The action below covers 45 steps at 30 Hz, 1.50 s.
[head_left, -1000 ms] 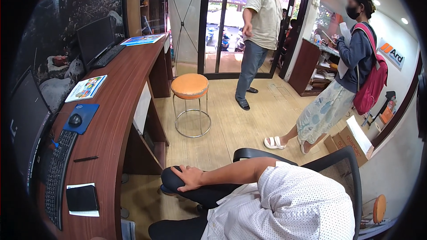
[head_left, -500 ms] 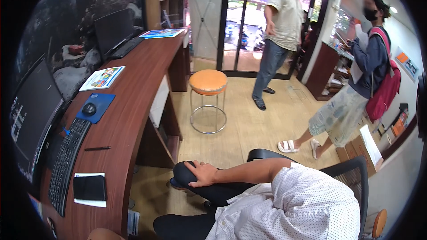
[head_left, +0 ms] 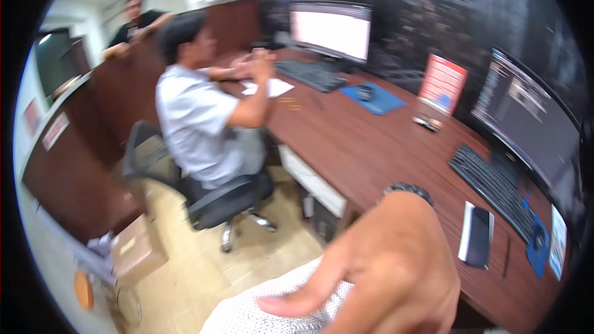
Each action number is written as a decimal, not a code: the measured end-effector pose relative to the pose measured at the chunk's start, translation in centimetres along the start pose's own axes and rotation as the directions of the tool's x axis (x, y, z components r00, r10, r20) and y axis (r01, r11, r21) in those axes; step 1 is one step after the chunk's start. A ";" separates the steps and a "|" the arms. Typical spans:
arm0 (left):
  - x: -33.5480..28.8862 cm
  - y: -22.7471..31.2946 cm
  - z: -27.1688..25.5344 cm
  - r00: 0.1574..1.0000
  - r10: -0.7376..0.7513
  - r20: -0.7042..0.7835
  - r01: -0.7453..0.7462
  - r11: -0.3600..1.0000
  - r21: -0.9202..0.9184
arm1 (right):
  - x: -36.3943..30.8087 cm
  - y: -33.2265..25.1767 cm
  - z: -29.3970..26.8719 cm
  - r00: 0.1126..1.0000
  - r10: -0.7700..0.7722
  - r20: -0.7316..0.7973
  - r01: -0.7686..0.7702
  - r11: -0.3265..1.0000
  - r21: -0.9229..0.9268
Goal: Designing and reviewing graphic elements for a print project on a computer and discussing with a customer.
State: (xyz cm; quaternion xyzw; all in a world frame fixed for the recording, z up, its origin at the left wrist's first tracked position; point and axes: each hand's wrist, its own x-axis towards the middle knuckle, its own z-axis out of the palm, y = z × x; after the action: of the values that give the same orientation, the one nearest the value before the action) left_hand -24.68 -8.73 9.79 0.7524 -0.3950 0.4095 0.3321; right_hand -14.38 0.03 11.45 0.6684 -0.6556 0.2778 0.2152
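My left hand [head_left: 396, 266] is close up at the lower edge, back of the hand uppermost, with a dark watch [head_left: 408, 190] on its wrist. The thumb stretches to the left, apart from the other fingers, which run out of the picture. I see nothing in it. White dotted shirt cloth [head_left: 266, 306] shows under the thumb. To the right of the hand, a dark phone [head_left: 477, 235] lies on white paper on the brown desk [head_left: 377, 154]. Beside the phone is a thin dark pen [head_left: 507, 258]. My right hand is out of view.
A person in a light shirt [head_left: 198, 124] sits on a black chair [head_left: 229, 201] at the desk's far end. Another person [head_left: 139, 21] leans over a brown partition [head_left: 74, 154]. Monitors [head_left: 526, 111], a keyboard [head_left: 492, 185], a red-and-white card stand [head_left: 440, 83] and a cardboard box [head_left: 137, 247] are around.
The view has swung left, away from the glass door and two standing people. My right hand, which lay on my knee, has left the picture. My left hand has come into it.
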 end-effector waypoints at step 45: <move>10.0 -13.5 5.9 0.929 0.187 0.320 -0.011 0.876 -0.483 | -11.1 -39.3 41.3 -0.907 -0.387 0.165 0.398 -0.666 0.631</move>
State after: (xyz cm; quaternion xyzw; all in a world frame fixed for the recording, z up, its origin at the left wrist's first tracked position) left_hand -7.38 -10.57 13.60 0.6885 -0.5750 0.1740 0.4063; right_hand 28.58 -16.62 -23.83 0.8368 0.3918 -0.3746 0.0772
